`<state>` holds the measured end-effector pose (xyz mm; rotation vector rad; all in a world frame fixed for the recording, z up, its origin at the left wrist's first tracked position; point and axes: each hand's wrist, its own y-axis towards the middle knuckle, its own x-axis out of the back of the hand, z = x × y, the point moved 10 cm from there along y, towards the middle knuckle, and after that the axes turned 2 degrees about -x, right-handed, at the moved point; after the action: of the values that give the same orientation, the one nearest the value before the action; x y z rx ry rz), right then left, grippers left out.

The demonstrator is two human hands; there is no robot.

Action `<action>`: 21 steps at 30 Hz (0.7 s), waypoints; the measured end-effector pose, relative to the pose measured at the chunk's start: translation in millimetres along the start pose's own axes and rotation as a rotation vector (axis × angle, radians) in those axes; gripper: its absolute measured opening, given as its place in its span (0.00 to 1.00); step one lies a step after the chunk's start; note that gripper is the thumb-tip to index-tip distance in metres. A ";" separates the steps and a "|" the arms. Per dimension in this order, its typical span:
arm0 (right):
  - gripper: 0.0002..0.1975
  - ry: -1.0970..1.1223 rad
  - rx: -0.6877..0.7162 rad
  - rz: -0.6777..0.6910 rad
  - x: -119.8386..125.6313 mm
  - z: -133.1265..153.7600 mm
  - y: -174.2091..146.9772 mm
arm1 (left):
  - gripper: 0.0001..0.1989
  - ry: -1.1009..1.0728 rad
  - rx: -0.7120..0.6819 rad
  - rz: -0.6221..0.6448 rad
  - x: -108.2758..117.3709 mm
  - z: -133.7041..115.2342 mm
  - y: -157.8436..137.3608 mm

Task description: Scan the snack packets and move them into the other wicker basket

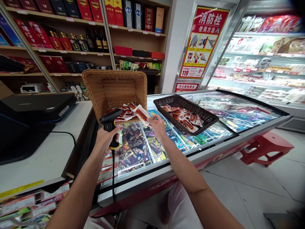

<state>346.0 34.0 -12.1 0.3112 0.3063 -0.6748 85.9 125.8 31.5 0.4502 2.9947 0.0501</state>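
Note:
My left hand (pixel 108 135) is wrapped round the handle of a black barcode scanner (pixel 111 119), whose cord hangs down in front of the freezer. Between the fingers of my right hand (pixel 157 125) is a clear-wrapped sausage (pixel 142 114), held just right of the scanner's head. Behind both hands a light-brown wicker basket (pixel 114 74) is tipped toward me, with several packaged sausages (pixel 127 109) in its lower part. To the right lies a dark-brown woven tray (pixel 209 118) holding more wrapped sausages (pixel 182 116).
Below the baskets is a glass-topped chest freezer (pixel 152 178) full of packaged goods. A counter (pixel 30 143) with a black machine (pixel 38 105) stands left. A red stool (pixel 267 148) is on the floor at right. Shelves (pixel 138 30) of boxes and bottles line the back.

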 end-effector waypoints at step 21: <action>0.25 -0.372 0.270 -0.018 14.2 25.4 6.7 | 0.26 0.628 -0.265 0.315 -25.5 -10.4 -13.7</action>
<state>365.2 21.4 6.9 0.4320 -0.1390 -0.7779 104.9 105.1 43.8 1.0304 3.3843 0.7334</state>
